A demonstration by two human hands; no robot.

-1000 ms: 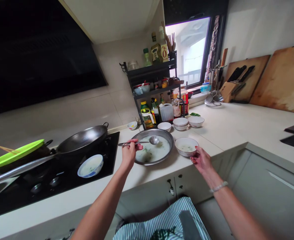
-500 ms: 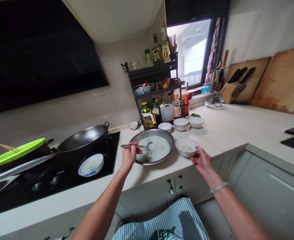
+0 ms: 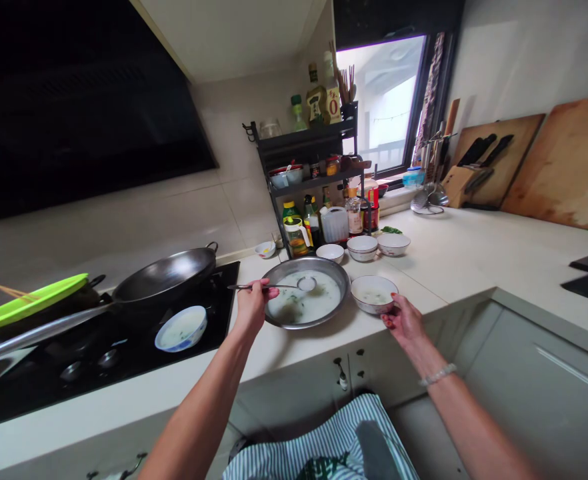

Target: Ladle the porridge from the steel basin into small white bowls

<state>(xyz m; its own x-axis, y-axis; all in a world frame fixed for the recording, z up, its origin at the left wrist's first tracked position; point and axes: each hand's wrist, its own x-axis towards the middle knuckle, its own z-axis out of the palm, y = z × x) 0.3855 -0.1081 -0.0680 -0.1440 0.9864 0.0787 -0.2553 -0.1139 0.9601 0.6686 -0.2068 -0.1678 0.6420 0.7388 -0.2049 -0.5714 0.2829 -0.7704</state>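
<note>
My left hand (image 3: 252, 304) is closed round the handle of a metal ladle (image 3: 306, 285). The ladle's bowl carries whitish liquid and sits over a wide steel basin (image 3: 345, 297), which contains milky soup or porridge with green bits. My right hand (image 3: 404, 319) grips the right rim of a white bowl (image 3: 369, 307), thumb on the edge and fingers beneath. Some of the same pale food lies in that bowl, beside the basin. Left of the basin, a blue-and-white bowl (image 3: 186, 339) with similar food stands on the black stove.
A wok (image 3: 164, 277) sits on the stove (image 3: 124, 373), near a bright green strainer-like tray (image 3: 34, 303). Behind the basin are several white bowls (image 3: 362, 248) and a black rack (image 3: 309, 137) of bottles. A knife block (image 3: 459, 185) and cutting boards (image 3: 564, 163) stand at the right.
The ladle dipped to the soup and now shows liquid in its bowl. My left hand has shifted slightly left with it. My right hand keeps its grip on the white bowl.
</note>
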